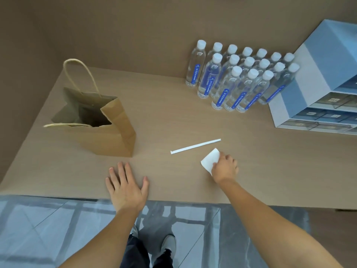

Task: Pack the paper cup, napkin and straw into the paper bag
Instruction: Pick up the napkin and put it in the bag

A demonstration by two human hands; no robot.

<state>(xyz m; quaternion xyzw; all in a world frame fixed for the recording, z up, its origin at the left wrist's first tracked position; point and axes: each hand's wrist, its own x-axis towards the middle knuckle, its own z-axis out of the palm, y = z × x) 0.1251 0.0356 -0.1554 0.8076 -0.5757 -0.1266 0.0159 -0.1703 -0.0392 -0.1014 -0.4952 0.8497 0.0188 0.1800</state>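
table (173, 113): light wood-grain top, its near edge running across your view, its far edge meeting a plain brown wall (135, 26).

water bottles (239, 78): you have a block of clear plastic bottles at the far right of the table, upright, white caps, blue labels, packed in three rows and touching one another.

drawer unit (316, 89): blue and white, just right of the bottles and touching the nearest ones. you can see three tiers of clear-fronted drawers; their contents are too blurred to tell.

floor (48, 229): glossy grey tiles below the near table edge, reflecting window bars.

shoes (168, 242): grey, with dark trousers (135, 254) above them, on that floor.
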